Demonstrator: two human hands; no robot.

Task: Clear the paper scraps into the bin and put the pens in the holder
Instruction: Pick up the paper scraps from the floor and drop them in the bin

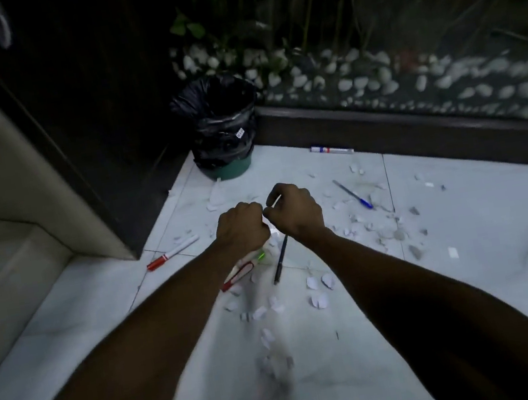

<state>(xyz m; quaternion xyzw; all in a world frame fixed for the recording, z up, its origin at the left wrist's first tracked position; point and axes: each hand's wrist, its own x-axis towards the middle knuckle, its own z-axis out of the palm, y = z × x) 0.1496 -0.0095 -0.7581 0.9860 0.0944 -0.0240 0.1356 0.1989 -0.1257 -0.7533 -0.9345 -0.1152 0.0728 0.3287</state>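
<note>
Both arms were seen extended over the white tiled floor (474, 270), the hands held close together above it. The left hand (242, 227) was clenched into a fist; whether scraps were enclosed in it could not be told. The grip of the right hand (295, 210) was curled, with a thin white piece (275, 202) pinched at the fingertips.

Paper scraps (318, 291) were scattered over the floor, mostly below and to the right of the hands. The bin (221, 127), green and lined with a black bag, was observed upright in the far corner, well apart from the hands.

Pens noted on the floor: a red-capped marker (172, 253) to the left, a red marker (237, 276) partly hidden under the left wrist, a dark pen (280, 260) just beside it, a blue pen (353, 194) to the right, and a white marker (331, 150) along the far skirting. White pebbles (358, 81) were recorded behind the glass.
</note>
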